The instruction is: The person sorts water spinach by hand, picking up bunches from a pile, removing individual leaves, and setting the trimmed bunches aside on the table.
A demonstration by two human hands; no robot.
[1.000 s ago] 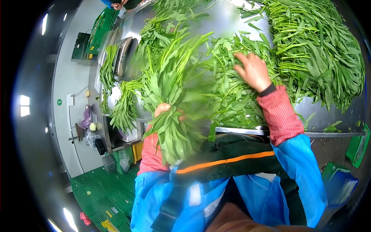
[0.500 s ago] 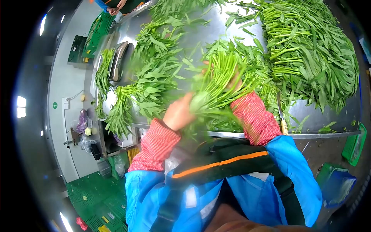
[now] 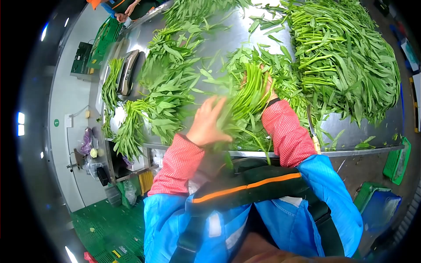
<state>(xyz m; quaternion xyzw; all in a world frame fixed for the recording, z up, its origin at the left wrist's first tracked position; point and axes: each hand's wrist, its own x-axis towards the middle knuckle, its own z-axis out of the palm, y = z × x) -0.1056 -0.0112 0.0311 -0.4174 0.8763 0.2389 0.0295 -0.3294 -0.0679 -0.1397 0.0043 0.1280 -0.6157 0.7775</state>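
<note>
My right hand (image 3: 270,90) is wrapped round a bunch of water spinach (image 3: 250,93), its pale green stems gathered and leaves hanging toward me. The bunch covers part of that hand. Just left of it, my left hand (image 3: 207,123) is open with fingers spread, apart from the stems. Loose water spinach leaves (image 3: 287,70) lie beneath and behind the bunch. A knife (image 3: 313,131) with a pale handle rests near the table's front edge, right of my right forearm.
A big stack of water spinach (image 3: 346,61) covers the table's right side. Smaller bunches (image 3: 169,79) lie left, beside a scale (image 3: 128,72). Another person's hands (image 3: 123,15) show at top left. Green crates (image 3: 105,41) stand beyond the table; another crate (image 3: 398,162) is at right.
My left hand has come off the bunch and opened. My right hand still holds the bunch, whose stems now sit more tightly together. The whole view has shifted slightly.
</note>
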